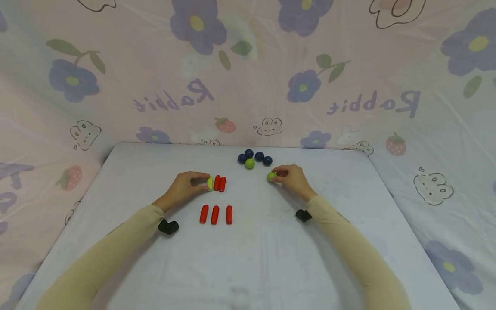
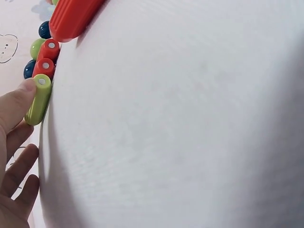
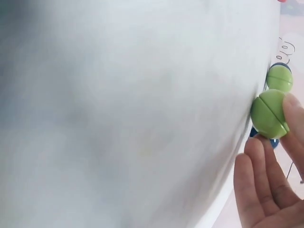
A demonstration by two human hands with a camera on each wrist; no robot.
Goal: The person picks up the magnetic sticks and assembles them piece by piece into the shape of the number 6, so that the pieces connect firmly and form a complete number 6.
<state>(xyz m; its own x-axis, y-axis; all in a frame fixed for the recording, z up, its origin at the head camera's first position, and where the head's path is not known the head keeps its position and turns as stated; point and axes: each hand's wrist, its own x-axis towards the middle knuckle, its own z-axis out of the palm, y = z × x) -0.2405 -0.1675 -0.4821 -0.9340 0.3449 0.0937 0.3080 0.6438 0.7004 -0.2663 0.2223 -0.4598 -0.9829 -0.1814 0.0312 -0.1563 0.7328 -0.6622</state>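
Note:
My left hand (image 1: pixel 187 186) pinches a yellow-green rod (image 1: pixel 209 184) between thumb and fingers, just left of two red rods (image 1: pixel 219 183) lying side by side. In the left wrist view the green rod (image 2: pixel 39 102) shows a pale round dot at its end, as do the red ones. With thumb and fingertips, my right hand (image 1: pixel 291 181) holds a green ball (image 1: pixel 271 177) at or just above the table. A seam runs across that ball (image 3: pixel 270 114) in the right wrist view. Another green ball (image 1: pixel 249 163) sits among several dark blue balls (image 1: pixel 259 156) at the back.
Three more red rods (image 1: pixel 215 215) lie in a loose row nearer the front of the white table (image 1: pixel 248 267). A patterned cloth (image 1: pixel 248 86) hangs behind the table's back edge. Black wrist-camera mounts (image 1: pixel 168 227) stick out from both sleeves.

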